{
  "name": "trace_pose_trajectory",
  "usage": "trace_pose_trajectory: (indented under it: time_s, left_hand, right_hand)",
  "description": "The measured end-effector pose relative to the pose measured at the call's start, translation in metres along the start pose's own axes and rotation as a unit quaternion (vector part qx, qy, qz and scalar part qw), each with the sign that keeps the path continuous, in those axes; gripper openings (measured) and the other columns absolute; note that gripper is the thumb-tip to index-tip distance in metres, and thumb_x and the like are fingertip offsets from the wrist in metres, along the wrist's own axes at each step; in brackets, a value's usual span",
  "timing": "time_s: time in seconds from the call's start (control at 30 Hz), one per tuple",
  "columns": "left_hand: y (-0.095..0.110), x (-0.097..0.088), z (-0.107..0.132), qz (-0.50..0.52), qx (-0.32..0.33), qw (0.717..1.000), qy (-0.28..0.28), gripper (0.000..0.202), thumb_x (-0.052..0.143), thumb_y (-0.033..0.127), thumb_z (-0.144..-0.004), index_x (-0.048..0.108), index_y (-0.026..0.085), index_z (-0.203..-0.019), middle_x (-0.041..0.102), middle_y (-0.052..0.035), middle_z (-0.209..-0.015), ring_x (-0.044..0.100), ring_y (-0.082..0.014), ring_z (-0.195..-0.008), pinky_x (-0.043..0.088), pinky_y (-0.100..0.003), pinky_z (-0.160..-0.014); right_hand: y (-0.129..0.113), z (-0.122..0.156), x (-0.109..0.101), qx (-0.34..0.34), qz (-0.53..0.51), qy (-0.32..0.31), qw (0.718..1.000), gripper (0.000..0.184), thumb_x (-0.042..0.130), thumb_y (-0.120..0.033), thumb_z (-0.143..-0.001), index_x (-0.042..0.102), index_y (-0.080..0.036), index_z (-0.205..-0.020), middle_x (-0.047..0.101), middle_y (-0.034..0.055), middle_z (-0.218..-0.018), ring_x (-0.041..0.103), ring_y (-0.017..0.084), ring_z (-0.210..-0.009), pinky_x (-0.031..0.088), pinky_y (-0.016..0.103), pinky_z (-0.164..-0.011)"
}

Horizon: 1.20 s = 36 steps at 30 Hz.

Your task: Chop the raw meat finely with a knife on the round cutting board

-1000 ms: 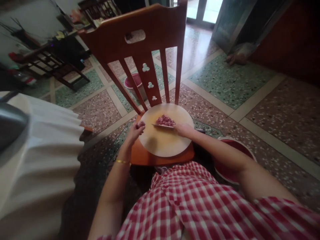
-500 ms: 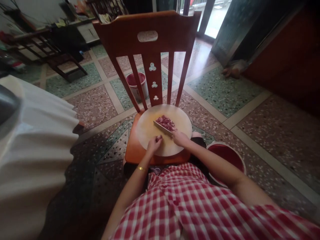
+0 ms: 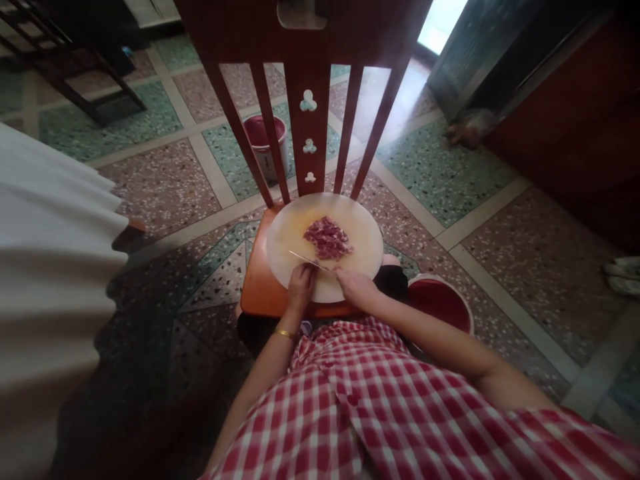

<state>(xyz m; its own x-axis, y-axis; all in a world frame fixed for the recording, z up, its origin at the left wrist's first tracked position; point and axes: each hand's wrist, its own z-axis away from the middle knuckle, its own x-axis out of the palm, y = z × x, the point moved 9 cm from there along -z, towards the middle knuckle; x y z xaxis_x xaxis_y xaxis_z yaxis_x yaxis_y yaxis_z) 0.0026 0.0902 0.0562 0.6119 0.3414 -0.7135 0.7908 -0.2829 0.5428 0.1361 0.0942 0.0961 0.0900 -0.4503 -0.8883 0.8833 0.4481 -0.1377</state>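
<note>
On the seat of the red-brown wooden slat-backed chair (image 3: 256, 301), a round pale cutting board (image 3: 285, 230) is laid, and a small heap of chopped dark-red meat (image 3: 327, 238) is spread at its middle, a little to the far side. The thin steel knife (image 3: 306, 259) is held over the near part of the board, clear of the heap. The grip of the right hand (image 3: 356, 288) is closed round its handle, with the blade pointed left. The left hand (image 3: 301, 288), banded at the wrist by a gold bangle (image 3: 285, 333), is set against the near side of the blade with fingers curled. Whether the blade is pinched or only touched cannot be told.

Half a second earlier the edge is seen laid against the near side of the meat, and the left hand is curled on the board, apart from the steel. Now the blade is drawn back to the near left and the two hands are brought together at it, so no cut is being made in the heap at this instant. The heap itself is also spread flatter than before.

A small red bucket (image 3: 264, 137) is stood on the speckled terrazzo floor (image 3: 175, 193) beyond the chair back. Its contents cannot be made out. A wider red basin (image 3: 443, 303) is set on the floor at the near right, half hidden by the right forearm, and nothing inside it is shown.
</note>
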Motion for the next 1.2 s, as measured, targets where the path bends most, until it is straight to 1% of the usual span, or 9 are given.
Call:
trace_pose_trajectory:
  time_s: [0.1, 0.23, 0.37, 0.43, 0.53, 0.63, 0.7, 0.93, 1.2]
  left_hand:
    - [-0.004, 0.006, 0.001, -0.012, -0.005, 1.000, -0.004, 0.021, 0.044, 0.022, -0.090, 0.060, 0.015, -0.101, 0.059, -0.0106, -0.094, 0.054, -0.0205, -0.092, 0.047, -0.034, -0.082]
    - [-0.007, 0.008, 0.003, -0.047, -0.004, 0.999, -0.006, 0.018, 0.044, 0.019, -0.088, 0.061, 0.015, -0.088, 0.057, -0.0098, -0.088, 0.053, -0.0203, -0.086, 0.047, -0.033, -0.077]
    - [-0.005, 0.009, 0.004, -0.065, -0.001, 0.998, -0.018, 0.018, 0.046, 0.023, -0.089, 0.061, 0.015, -0.091, 0.057, -0.0099, -0.087, 0.052, -0.0209, -0.084, 0.047, -0.033, -0.074]
    - [-0.005, 0.009, 0.003, -0.068, -0.004, 0.997, -0.020, 0.018, 0.046, 0.023, -0.088, 0.061, 0.015, -0.091, 0.057, -0.0102, -0.086, 0.052, -0.0214, -0.084, 0.047, -0.034, -0.073]
    - [-0.006, 0.008, 0.001, -0.051, -0.015, 0.999, -0.012, 0.019, 0.044, 0.021, -0.089, 0.062, 0.016, -0.090, 0.057, -0.0104, -0.088, 0.053, -0.0214, -0.087, 0.047, -0.035, -0.077]
    - [-0.004, 0.006, -0.002, -0.019, -0.014, 1.000, -0.003, 0.019, 0.046, 0.022, -0.089, 0.061, 0.017, -0.100, 0.059, -0.0100, -0.097, 0.053, -0.0204, -0.094, 0.047, -0.035, -0.083]
    - [-0.002, 0.006, -0.003, -0.007, -0.009, 1.000, -0.002, 0.021, 0.046, 0.023, -0.089, 0.060, 0.018, -0.104, 0.059, -0.0092, -0.101, 0.053, -0.0198, -0.096, 0.046, -0.034, -0.085]
    - [-0.006, 0.009, 0.001, -0.030, -0.005, 0.999, -0.016, 0.026, 0.044, 0.016, -0.087, 0.055, 0.015, -0.110, 0.058, -0.0104, -0.095, 0.052, -0.0220, -0.094, 0.047, -0.036, -0.083]
    - [-0.007, 0.009, 0.001, -0.036, -0.023, 0.999, -0.019, 0.018, 0.043, 0.023, -0.089, 0.059, 0.015, -0.094, 0.056, -0.0100, -0.086, 0.053, -0.0221, -0.087, 0.047, -0.036, -0.079]
  right_hand:
    - [-0.007, -0.004, -0.001, 0.007, 0.006, -0.011, 1.000, 0.036, 0.027, -0.012, -0.091, 0.043, -0.014, -0.123, 0.063, 0.0118, -0.095, 0.061, 0.021, -0.087, 0.046, 0.029, -0.073]
    - [-0.029, -0.033, -0.009, 0.000, -0.003, -0.004, 1.000, 0.034, 0.026, -0.011, -0.091, 0.048, -0.013, -0.117, 0.064, 0.0132, -0.095, 0.061, 0.022, -0.086, 0.047, 0.031, -0.073]
    - [-0.048, -0.051, -0.014, -0.024, -0.011, 0.017, 1.000, 0.034, 0.024, -0.012, -0.093, 0.048, -0.010, -0.116, 0.064, 0.0148, -0.093, 0.061, 0.023, -0.085, 0.048, 0.033, -0.073]
    - [-0.041, -0.045, -0.009, -0.016, -0.008, 0.016, 1.000, 0.032, 0.026, -0.011, -0.092, 0.049, -0.010, -0.115, 0.064, 0.0150, -0.094, 0.062, 0.023, -0.084, 0.048, 0.032, -0.072]
    - [-0.012, -0.026, 0.005, 0.003, 0.006, 0.000, 1.000, 0.033, 0.031, -0.009, -0.089, 0.047, -0.012, -0.118, 0.063, 0.0136, -0.095, 0.062, 0.023, -0.084, 0.048, 0.031, -0.071]
    - [0.015, -0.012, 0.012, 0.013, 0.018, -0.014, 1.000, 0.041, 0.034, -0.011, -0.088, 0.038, -0.016, -0.128, 0.064, 0.0117, -0.095, 0.062, 0.022, -0.085, 0.048, 0.031, -0.072]
    - [0.021, -0.008, 0.010, 0.017, 0.017, -0.015, 1.000, 0.045, 0.034, -0.011, -0.087, 0.034, -0.019, -0.131, 0.063, 0.0109, -0.097, 0.062, 0.022, -0.086, 0.048, 0.031, -0.073]
    - [-0.007, -0.009, 0.003, -0.005, 0.006, -0.010, 1.000, 0.047, 0.029, -0.015, -0.091, 0.028, -0.021, -0.138, 0.063, 0.0115, -0.099, 0.062, 0.020, -0.086, 0.047, 0.029, -0.074]
    - [-0.037, -0.053, -0.011, -0.034, -0.030, 0.045, 0.998, 0.033, 0.027, -0.018, -0.094, 0.045, -0.016, -0.121, 0.062, 0.0124, -0.100, 0.060, 0.022, -0.089, 0.047, 0.031, -0.076]
